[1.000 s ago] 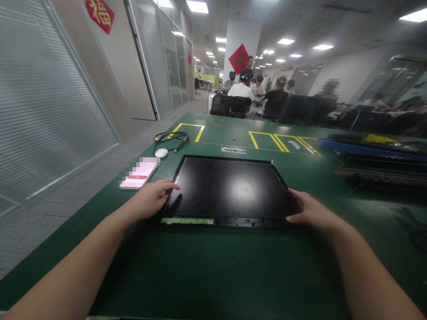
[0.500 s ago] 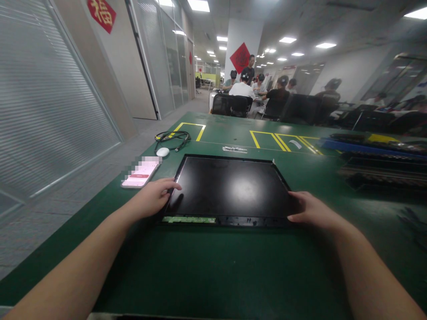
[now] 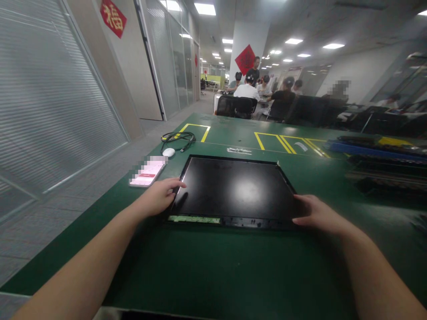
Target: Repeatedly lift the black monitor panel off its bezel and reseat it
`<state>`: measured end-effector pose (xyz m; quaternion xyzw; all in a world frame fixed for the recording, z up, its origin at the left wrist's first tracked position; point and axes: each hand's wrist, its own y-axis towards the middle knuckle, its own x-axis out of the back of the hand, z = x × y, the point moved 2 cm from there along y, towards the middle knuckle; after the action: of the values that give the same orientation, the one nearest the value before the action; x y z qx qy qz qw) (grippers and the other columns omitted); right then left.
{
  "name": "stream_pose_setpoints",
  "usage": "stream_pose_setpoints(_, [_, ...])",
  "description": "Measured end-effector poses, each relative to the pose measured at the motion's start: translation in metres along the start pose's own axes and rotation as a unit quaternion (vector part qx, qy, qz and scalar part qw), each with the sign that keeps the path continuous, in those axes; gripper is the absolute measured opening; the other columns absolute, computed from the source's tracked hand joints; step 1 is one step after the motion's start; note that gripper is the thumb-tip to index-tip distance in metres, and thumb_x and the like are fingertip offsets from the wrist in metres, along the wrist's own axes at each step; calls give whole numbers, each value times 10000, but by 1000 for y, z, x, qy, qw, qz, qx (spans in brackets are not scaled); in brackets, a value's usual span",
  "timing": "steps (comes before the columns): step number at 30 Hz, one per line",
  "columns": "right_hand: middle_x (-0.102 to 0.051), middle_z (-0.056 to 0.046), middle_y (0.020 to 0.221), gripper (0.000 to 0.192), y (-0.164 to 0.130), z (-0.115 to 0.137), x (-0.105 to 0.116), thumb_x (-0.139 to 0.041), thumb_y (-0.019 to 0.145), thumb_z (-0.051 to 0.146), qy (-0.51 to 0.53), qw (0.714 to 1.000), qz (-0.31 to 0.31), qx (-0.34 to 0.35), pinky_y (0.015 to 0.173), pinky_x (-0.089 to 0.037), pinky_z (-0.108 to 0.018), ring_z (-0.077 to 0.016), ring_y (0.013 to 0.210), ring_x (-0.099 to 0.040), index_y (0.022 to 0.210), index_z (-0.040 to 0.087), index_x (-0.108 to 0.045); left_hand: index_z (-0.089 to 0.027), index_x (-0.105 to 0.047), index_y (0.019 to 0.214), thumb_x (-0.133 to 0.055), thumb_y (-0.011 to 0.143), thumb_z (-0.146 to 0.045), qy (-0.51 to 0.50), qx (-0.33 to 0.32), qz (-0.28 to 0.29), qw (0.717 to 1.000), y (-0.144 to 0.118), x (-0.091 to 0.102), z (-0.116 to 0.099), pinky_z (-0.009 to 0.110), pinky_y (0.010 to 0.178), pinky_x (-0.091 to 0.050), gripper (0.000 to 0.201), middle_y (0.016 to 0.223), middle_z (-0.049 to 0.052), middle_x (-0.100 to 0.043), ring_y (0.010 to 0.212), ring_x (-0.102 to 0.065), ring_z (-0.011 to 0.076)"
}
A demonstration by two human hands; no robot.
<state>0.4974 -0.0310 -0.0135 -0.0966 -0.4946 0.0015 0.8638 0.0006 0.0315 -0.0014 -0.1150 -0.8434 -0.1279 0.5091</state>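
A black display panel (image 3: 230,186) lies screen up in front of me, with a green circuit strip (image 3: 195,219) along the left part of its near edge. My left hand (image 3: 163,193) grips the panel's left edge, its index finger reaching over onto the screen. At the right edge, my right hand (image 3: 312,212) holds the panel between thumb and fingers. Parts of both hands' fingers are hidden at the frame's sides. A phone (image 3: 148,172) with a lit screen lies beyond my left hand, and a white computer mouse (image 3: 168,152) sits past it.
The green table (image 3: 233,271) carries a coiled black cable (image 3: 178,141) at the far left and yellow tape markings (image 3: 267,134) at the back. A stack of dark panels (image 3: 387,171) stands on the right. Several people sit at another table beyond black chairs (image 3: 235,106).
The whole view has shifted slightly, so everything appears a little farther right. Both hands keep their hold on the panel, which shows no clear movement on the table.
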Motion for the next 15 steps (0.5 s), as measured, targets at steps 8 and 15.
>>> stream_pose_setpoints(8, [-604,-160,1281,719,10,-15,-6,-715,657,474,79,996,-43,-28,832,-546,-347,-283,1032,-646,1299,161,-633,-135,-716,1178,-499,809,-284,3,-8,-26,1000,4,-6,4,414,981,-525,453,1339,169,-638,1205,-612,327])
stream_pose_setpoints(15, [-735,-112,997,497,24,-19,-16,-535,738,151,132,983,-88,-88,694,-519,-283,-204,786,-686,1209,128,-689,-113,-723,1182,-484,834,-227,23,-8,-27,999,6,-8,0,456,1073,-433,437,1310,190,-662,1215,-605,344])
